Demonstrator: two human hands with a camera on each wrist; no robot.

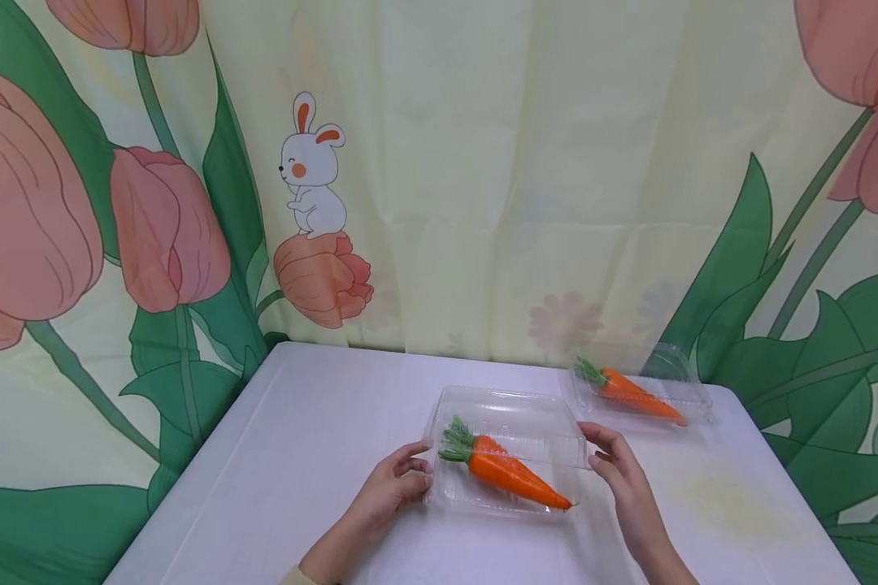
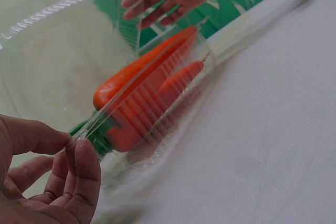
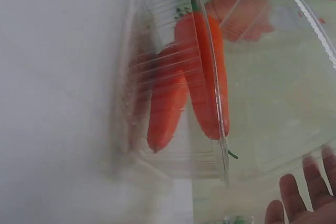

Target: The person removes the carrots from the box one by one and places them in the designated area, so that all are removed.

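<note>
A clear plastic clamshell box point(image 1: 499, 508) sits on the table with its hinged lid point(image 1: 512, 406) raised. Inside lies an orange carrot point(image 1: 515, 478) with green leafy tops, slanting down to the right. Through the ribbed wall in both wrist views a second orange shape shows, possibly a reflection. My left hand point(image 1: 393, 487) pinches the box's left rim between thumb and fingers, plainest in the left wrist view. My right hand point(image 1: 625, 479) is at the lid's right edge; its fingers point(image 3: 294, 195) look straight and spread in the right wrist view.
Another clear box point(image 1: 702, 406) with a carrot point(image 1: 632, 392) in it stands at the back right, its lid also up. A white cloth covers the table point(image 1: 300, 455). A curtain point(image 1: 454, 162) printed with tulips and a rabbit hangs right behind the table's far edge.
</note>
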